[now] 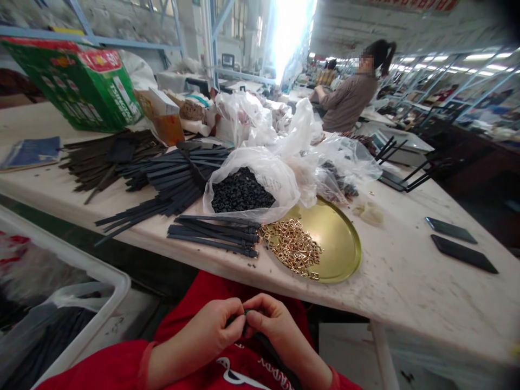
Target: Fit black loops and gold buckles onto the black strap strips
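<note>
Close over my lap, my left hand and my right hand meet fingertip to fingertip. Both are closed in a pinch on a black strap, whose length trails down beneath my right hand. Whatever small part lies right between the fingertips is mostly hidden. On the table ahead, a row of black straps with buckles lies beside a round gold tray. A heap of small gold buckles covers the tray's left side. Behind the straps, an open plastic bag holds many small black loops.
Piles of loose black straps and brown strips lie left, before a green box. Two phones rest at right. A white bin stands low left. Another person works beyond the table.
</note>
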The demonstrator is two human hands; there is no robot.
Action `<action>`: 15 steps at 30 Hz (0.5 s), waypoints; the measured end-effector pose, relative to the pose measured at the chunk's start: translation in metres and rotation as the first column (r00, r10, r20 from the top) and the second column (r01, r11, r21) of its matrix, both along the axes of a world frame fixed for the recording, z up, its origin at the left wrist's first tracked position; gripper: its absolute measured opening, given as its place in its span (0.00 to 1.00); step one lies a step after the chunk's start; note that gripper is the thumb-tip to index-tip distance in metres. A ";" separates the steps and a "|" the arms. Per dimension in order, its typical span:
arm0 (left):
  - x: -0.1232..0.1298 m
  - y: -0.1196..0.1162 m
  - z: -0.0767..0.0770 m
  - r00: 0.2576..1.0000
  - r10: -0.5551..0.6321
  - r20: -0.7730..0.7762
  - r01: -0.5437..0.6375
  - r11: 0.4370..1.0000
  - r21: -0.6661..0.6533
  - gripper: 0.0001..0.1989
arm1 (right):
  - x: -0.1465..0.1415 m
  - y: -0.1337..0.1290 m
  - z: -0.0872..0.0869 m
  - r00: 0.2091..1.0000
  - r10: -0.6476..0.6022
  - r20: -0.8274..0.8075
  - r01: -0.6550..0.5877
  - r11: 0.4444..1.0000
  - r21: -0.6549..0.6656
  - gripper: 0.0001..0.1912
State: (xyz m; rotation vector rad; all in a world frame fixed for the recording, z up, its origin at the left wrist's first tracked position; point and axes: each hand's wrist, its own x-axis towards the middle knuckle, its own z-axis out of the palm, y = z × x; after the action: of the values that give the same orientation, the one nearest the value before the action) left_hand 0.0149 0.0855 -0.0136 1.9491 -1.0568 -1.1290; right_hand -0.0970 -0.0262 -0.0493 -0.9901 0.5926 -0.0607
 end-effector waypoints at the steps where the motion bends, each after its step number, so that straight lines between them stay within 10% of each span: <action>1: 0.000 0.000 0.001 1.000 0.001 0.003 -0.001 1.000 -0.001 0.10 | 0.000 0.000 0.000 1.000 -0.007 -0.005 0.006 1.000 -0.018 0.16; 7: 0.010 0.005 0.008 0.978 -0.102 -0.183 0.117 0.991 0.068 0.12 | 0.002 -0.011 0.009 0.997 -0.067 -0.044 0.063 0.995 -0.080 0.18; 15: 0.014 -0.010 -0.024 0.949 0.114 -0.293 -0.136 0.989 -0.055 0.32 | 0.025 -0.008 -0.004 0.996 -0.084 -0.011 0.083 0.995 -0.053 0.21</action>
State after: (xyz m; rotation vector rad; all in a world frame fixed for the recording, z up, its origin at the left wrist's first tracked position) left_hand 0.0293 0.0750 -0.0374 1.7029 -0.7952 -1.2403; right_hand -0.0719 -0.0346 -0.0532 -1.0171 0.6470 -0.1445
